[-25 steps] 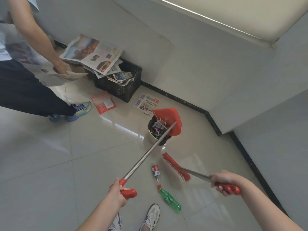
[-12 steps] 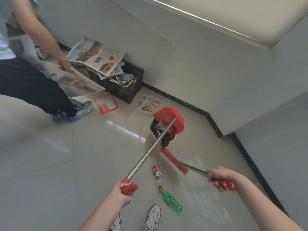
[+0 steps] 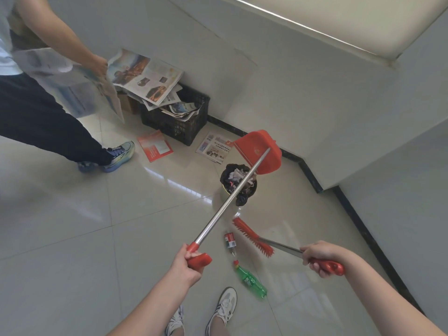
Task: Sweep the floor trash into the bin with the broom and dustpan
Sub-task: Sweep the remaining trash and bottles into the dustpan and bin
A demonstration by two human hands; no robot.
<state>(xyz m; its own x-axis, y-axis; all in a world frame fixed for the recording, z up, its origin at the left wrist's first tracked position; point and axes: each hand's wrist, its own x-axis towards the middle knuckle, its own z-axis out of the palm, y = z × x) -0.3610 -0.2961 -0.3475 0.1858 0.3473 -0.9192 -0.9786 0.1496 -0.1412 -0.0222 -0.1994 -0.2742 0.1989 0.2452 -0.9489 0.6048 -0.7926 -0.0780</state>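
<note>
Left hand (image 3: 187, 265) clamps the raised dustpan (image 3: 257, 149), right hand (image 3: 318, 256) the broom (image 3: 252, 236), by the floor's (image 3: 121, 214) wall edge; can (image 3: 229, 241) and bottle (image 3: 251, 281) likely need it set flat.

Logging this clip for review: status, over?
Left hand grips dustpan, raised beside full bin. Right hand grips broom, head by can. Green bottle, can unswept.

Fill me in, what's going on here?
A person is sweeping up floor trash. Their left hand grips the long-handled dustpan, lifted next to the full bin. Their right hand holds the broom, its head low beside a small can and a green bottle that lie on the floor, not yet swept. A second person at left handles newspapers over a black crate.
</note>
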